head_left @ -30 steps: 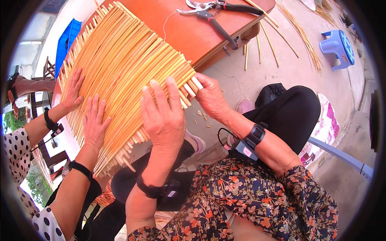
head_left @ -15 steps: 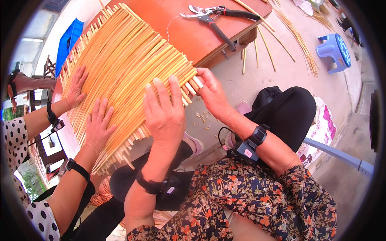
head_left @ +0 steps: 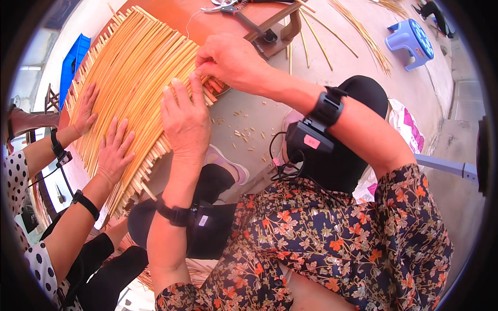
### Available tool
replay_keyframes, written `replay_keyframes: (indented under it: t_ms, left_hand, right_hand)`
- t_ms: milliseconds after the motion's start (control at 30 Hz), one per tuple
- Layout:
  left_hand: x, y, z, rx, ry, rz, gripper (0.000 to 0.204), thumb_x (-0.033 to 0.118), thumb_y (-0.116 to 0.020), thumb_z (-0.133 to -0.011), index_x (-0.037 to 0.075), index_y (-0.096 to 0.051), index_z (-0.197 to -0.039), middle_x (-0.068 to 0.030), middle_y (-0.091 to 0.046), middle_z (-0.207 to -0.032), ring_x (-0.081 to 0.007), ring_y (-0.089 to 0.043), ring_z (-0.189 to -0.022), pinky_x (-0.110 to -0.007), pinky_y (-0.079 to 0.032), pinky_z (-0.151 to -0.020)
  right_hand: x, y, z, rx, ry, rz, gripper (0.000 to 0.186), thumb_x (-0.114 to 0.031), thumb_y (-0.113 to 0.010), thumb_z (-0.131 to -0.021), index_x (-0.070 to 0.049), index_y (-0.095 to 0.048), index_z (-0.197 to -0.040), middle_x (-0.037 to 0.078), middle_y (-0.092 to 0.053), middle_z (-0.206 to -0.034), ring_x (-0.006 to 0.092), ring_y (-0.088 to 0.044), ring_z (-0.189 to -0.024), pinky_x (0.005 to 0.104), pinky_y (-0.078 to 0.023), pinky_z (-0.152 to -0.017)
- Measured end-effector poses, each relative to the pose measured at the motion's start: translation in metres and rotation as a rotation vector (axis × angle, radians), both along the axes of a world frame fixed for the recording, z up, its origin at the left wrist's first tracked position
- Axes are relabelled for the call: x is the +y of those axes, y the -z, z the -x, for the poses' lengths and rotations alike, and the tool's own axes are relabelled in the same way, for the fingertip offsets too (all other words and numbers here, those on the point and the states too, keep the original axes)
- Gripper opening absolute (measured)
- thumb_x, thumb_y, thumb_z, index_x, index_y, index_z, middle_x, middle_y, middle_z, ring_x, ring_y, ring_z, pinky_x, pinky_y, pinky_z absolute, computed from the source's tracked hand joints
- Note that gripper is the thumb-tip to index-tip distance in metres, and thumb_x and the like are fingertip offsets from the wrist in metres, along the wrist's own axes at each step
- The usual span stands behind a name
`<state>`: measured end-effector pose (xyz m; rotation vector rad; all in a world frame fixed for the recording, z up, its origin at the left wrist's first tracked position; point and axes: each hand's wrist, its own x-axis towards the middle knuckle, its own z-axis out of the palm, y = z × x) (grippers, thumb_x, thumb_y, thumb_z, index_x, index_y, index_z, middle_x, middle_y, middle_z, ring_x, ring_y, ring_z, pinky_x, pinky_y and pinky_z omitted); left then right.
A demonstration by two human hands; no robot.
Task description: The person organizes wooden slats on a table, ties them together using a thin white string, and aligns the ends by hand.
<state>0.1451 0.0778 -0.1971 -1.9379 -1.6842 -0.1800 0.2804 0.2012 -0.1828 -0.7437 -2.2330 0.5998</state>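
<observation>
A mat of thin yellow reed stalks (head_left: pixel 140 62), laid side by side, lies partly on the reddish-brown table and juts over its near edge. My left hand (head_left: pixel 185 116) rests on the mat's near right part, its fingers stretched out and fairly flat. At the mat's right edge my right hand (head_left: pixel 228 61) is closed in a pinch over the stalk ends; whatever is between the fingertips is hidden. Another person's two hands, one farther (head_left: pixel 85 110) and one nearer (head_left: pixel 115 150), lie flat on the mat's left side.
Black-handled pruning shears (head_left: pixel 244 20) lie on the table (head_left: pixel 171 15) at the far side. Loose stalks (head_left: pixel 316 39) stick out beyond the table corner. Cut bits (head_left: pixel 244 136) litter the floor. A blue stool (head_left: pixel 410 44) stands far right; a blue crate (head_left: pixel 72 65) is at left.
My right hand has moved from gripping the mat's right edge to the edge's far corner, where it pinches from above. My left hand keeps its place on the mat. The whole view has shifted.
</observation>
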Motion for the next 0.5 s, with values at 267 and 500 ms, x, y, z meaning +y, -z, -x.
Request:
replay_keyframes:
  t_ms: [267, 500]
  left_hand:
    - [0.0, -0.009, -0.019, 0.028, 0.0, -0.032, 0.054, 0.011, -0.064, -0.079, 0.005, -0.057, -0.132, -0.0231, -0.057, -0.12, -0.0381, -0.058, -0.108, -0.043, -0.05, -0.09]
    - [-0.005, -0.011, -0.01, 0.033, -0.015, -0.019, 0.062, 0.013, -0.072, -0.073, 0.006, -0.055, -0.132, -0.0206, -0.057, -0.121, -0.0359, -0.058, -0.107, -0.042, -0.051, -0.088]
  right_hand:
    - [0.005, -0.012, -0.022, -0.13, -0.086, 0.29, 0.018, -0.02, -0.075, -0.078, -0.004, -0.069, -0.085, 0.012, -0.064, -0.085, 0.0279, -0.063, -0.085, 0.0377, -0.049, -0.075]
    - [0.009, -0.009, -0.014, -0.112, -0.191, 0.037, 0.013, -0.016, -0.07, -0.082, -0.006, -0.067, -0.089, 0.012, -0.062, -0.083, 0.0299, -0.061, -0.088, 0.0396, -0.049, -0.078]
